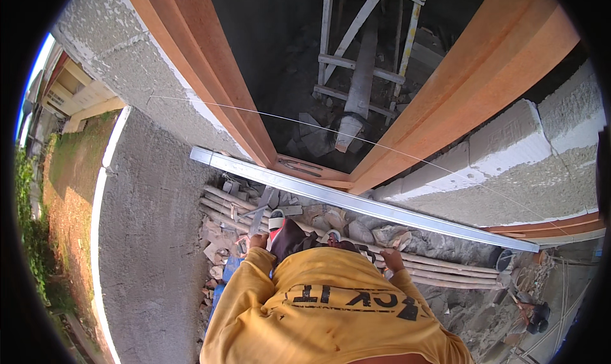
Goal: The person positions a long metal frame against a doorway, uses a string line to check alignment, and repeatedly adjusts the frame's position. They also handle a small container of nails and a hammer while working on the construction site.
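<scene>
Left hand [258, 240], right hand [392, 259] near pale poles [455, 272], cannot tell if gripping, bucket-like object [503, 258] beside them, contents unclear

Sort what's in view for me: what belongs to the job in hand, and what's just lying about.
Likely part of the job:
long metal bar, lying across by the frame's foot
wooden frame
thin string, stretched across the frame

Seemingly just lying or standing about:
round poles, bundled along the ground
rubble
wooden trestle, beyond the frame
</scene>
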Available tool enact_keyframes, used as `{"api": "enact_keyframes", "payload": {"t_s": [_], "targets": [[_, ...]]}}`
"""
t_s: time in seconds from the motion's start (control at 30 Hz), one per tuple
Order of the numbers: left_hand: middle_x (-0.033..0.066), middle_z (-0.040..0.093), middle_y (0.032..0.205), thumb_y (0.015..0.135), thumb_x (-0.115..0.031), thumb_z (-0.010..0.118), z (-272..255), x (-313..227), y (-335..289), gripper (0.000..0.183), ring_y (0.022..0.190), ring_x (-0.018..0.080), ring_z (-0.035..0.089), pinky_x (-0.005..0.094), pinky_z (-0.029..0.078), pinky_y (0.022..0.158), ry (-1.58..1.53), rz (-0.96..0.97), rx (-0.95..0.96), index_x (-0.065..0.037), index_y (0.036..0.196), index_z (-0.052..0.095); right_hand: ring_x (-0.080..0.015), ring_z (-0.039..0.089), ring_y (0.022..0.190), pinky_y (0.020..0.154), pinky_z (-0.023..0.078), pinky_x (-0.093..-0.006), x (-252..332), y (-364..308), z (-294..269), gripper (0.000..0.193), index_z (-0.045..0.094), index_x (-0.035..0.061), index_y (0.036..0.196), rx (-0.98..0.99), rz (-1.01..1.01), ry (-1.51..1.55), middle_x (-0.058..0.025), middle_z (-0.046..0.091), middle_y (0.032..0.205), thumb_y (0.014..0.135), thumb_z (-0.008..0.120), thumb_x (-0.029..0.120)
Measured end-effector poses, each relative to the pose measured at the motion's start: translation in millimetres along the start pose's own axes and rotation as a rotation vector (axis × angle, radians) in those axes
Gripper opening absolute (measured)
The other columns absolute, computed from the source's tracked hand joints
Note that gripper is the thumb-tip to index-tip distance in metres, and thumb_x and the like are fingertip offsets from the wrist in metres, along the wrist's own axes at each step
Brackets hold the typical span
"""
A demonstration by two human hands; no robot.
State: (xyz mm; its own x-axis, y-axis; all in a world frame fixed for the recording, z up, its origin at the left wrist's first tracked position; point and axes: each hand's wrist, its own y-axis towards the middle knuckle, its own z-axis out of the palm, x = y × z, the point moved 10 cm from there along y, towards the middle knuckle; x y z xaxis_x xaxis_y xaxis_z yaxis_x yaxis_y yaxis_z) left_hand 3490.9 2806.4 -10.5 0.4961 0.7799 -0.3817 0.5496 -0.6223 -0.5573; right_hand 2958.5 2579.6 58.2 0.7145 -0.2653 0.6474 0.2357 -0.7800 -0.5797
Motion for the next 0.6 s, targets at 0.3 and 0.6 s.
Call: {"api": "enact_keyframes", "payload": {"t_s": [0.3, 0.6], "targets": [[0.0266, 0.059, 0.102, 0.087, -0.045, 0.041, 29, 36, -84, 0.052, 0.098, 0.0379, 0.056, 0.0439, 0.042, 0.087, -0.136, -0.260, -0.070, 0.001, 0.093, 0.065, -0.0177, 0.059, 0.057, 0.047, 0.046, -0.0308, 32, 61, -49, 0.025, 0.065, -0.0024, 0.090, 0.018, -0.038, -0.043, -0.0100, 0.062, 0.072, 0.079, 0.060, 0.020], [0.0186, 0.067, 0.086, 0.079, -0.035, 0.062, -10, 13, -59, 0.038, 0.084, 0.0295, 0.064, 0.0359, 0.048, 0.077, -0.699, -0.237, -0.364, 0.002, 0.089, 0.066, -0.0177, 0.060, 0.062, 0.053, 0.047, -0.0297, 127, 80, -5, 0.033, 0.063, -0.0028, 0.100, 0.113, -0.086, -0.157, -0.0109, 0.064, 0.076, 0.081, 0.062, 0.024]]}}
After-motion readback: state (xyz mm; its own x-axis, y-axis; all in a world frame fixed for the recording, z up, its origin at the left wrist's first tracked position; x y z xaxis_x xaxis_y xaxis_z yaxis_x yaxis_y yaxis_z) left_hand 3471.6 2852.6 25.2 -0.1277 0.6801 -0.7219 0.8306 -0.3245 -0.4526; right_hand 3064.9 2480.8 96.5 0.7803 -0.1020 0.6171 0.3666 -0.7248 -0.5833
